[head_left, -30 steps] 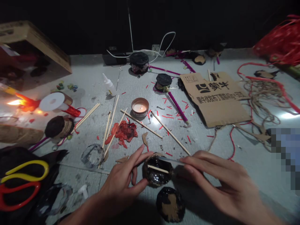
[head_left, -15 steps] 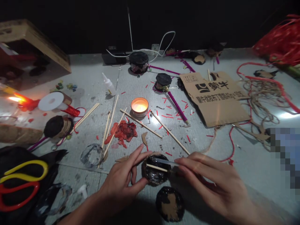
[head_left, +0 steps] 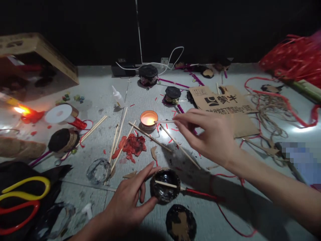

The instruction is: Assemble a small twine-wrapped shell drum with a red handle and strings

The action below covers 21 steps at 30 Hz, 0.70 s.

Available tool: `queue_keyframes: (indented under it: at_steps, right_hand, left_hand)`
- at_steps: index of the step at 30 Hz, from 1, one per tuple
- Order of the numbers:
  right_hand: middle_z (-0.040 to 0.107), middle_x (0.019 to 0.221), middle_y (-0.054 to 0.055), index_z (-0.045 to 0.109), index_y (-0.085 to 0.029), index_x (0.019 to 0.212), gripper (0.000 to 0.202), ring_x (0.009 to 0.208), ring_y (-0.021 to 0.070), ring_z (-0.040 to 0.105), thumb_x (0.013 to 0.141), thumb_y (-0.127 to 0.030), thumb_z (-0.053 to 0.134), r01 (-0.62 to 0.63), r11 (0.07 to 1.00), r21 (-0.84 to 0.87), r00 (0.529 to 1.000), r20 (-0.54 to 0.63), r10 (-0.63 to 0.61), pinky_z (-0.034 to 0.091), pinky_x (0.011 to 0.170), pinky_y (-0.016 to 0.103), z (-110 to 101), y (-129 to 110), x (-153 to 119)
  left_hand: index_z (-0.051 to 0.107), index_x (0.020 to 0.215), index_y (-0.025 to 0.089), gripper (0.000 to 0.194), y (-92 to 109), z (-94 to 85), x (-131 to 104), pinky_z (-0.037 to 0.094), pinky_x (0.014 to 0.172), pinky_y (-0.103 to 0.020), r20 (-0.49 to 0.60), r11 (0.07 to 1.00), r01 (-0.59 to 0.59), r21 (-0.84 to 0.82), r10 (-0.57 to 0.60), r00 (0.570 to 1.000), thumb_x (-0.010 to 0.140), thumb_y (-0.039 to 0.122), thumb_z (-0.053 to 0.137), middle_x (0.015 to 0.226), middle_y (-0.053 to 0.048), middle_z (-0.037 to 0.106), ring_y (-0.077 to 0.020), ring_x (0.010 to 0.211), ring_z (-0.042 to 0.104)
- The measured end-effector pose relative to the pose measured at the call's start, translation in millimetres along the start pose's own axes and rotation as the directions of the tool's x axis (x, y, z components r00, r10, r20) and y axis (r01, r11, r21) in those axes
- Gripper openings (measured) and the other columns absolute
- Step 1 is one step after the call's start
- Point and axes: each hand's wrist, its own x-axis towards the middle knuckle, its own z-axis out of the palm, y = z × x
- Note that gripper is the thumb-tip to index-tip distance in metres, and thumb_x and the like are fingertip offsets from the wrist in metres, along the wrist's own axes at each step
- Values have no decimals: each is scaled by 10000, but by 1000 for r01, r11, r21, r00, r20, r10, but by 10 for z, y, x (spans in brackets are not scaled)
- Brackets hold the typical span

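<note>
in tin (head_left: 148,128), lit candle (head_left: 147,119), in black bowl (head_left: 163,198), pale stick (head_left: 166,184)

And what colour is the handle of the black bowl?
The handle is red, paler near the bowl; see head view.

Scissors (head_left: 47,190) lie at the near left, a cardboard box (head_left: 58,65) and a white cable (head_left: 155,63) farther back.

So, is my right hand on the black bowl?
No, your right hand holds a pale stick by the lit candle, away from the black bowl.
</note>
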Motion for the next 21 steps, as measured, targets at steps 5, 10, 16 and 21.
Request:
queue_keyframes:
  at_steps: [5, 10, 16, 21]
  right_hand:
    - [731, 808, 78, 804, -147, 904, 207, 677, 174, 588, 952, -123, 604, -68, 994, -81, 988, 135, 78, 423, 645, 323, 236, 197, 363]
    - [710, 744, 67, 785, -140, 828, 201, 630, 156, 541, 925, -106, 612, -76, 993, -91, 974, 205, 93, 368, 627, 333, 247, 195, 470]
    - [762, 830, 81, 799, -151, 867, 192, 657, 163, 590, 952, -135, 627, -119, 990, -74, 964, 232, 133, 385, 635, 337, 249, 157, 460]
    - [770, 843, 91, 808, -153, 872, 195, 683, 184, 627, 953, -145, 630, -104, 991, -85, 966, 227, 121, 408, 660, 349, 239, 134, 446]
  left_hand:
    - [283, 1682, 426, 983, -10, -12, -13, 457, 507, -193, 1, 1000, 14, 16, -14, 1000, 864, 92, 713, 1462, -38, 757, -36, 471, 510]
    - [387, 1667, 345, 908, -94, 59, -75, 568, 628, -260, -31, 998, 64, -26, -65, 997, 836, 139, 689, 1303, -49, 828, -40, 428, 437]
    - [454, 1633, 345, 866, -47, 38, -48, 491, 508, -230, 18, 985, 160, -65, -159, 987, 819, 161, 684, 1353, -46, 810, -53, 445, 449]
    - [466, 1628, 325, 860, 34, -14, -5, 516, 558, -240, 31, 980, 187, -73, -185, 982, 813, 161, 684, 1347, -49, 814, -62, 468, 467]
